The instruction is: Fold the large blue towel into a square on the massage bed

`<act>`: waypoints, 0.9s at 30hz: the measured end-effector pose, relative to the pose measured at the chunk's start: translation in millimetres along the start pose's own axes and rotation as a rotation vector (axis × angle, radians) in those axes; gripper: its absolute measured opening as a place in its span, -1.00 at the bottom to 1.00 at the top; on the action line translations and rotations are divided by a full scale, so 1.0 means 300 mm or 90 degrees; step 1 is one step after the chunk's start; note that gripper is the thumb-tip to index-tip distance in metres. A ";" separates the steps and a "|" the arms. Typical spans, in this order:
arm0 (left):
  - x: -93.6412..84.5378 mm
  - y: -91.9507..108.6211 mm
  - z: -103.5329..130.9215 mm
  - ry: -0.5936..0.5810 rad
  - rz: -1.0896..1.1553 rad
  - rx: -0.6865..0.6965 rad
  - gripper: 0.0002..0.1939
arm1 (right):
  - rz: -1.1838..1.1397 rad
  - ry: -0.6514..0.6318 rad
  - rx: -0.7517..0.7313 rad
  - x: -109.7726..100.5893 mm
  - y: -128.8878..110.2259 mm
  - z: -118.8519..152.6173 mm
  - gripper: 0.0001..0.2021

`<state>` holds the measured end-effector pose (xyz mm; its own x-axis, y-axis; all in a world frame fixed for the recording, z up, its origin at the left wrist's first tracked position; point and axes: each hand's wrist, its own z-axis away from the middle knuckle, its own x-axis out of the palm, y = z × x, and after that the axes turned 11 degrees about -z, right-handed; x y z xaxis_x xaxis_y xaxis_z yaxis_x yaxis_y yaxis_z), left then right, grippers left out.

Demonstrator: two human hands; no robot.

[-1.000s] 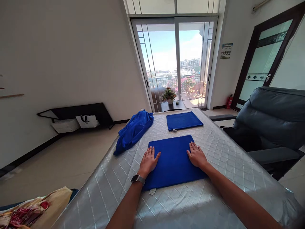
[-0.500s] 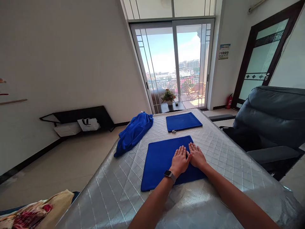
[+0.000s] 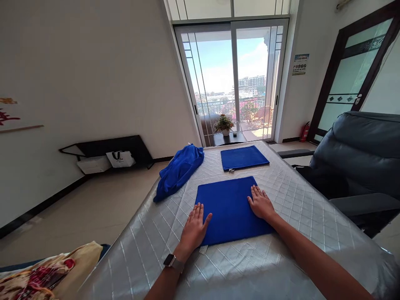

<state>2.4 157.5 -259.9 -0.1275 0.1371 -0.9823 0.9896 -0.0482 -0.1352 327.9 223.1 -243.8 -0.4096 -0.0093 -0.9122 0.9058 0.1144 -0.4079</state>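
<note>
A flat blue cushion cover (image 3: 230, 212) lies spread on the silver quilted surface, with a small white tag at its near left corner. My left hand (image 3: 194, 227) rests flat over the cover's left edge, fingers stretched out and thumb apart; a watch is on that wrist. On the opposite edge lies my right hand (image 3: 261, 202), also flat with its fingers extended. Neither hand grips anything. Farther back, a second flat blue cover (image 3: 244, 158) lies with a white tag on its near edge. A crumpled blue cloth (image 3: 179, 171) is heaped at the left edge of the surface.
The silver quilted mattress (image 3: 150, 258) fills the foreground. A dark armchair (image 3: 371, 154) stands close on its right. Patterned fabric (image 3: 46, 275) lies at the lower left. Beyond the far end, a potted plant (image 3: 224, 125) stands on a small table before the sliding glass door (image 3: 233, 83).
My left hand has slid left across the blue cover, from beside my right hand to the left edge. My right hand stays near the right edge. The view has shifted slightly.
</note>
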 end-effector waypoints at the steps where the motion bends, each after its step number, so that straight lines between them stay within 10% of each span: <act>1: 0.001 0.000 0.004 0.002 0.003 -0.001 -0.14 | 0.002 -0.001 0.002 -0.004 -0.004 0.001 -0.30; 20: 0.006 0.008 -0.007 0.066 0.002 0.032 -0.13 | -0.029 -0.038 -0.017 -0.023 -0.006 0.262 -0.26; 27: -0.151 0.319 -0.003 0.028 0.063 0.231 -0.19 | -0.028 -0.041 -0.018 -0.025 -0.006 0.258 -0.27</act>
<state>102.9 147.6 -228.1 -0.0216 0.1554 -0.9876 0.9084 -0.4095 -0.0843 337.7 146.1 -239.1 -0.4407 -0.0783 -0.8942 0.8831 0.1408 -0.4475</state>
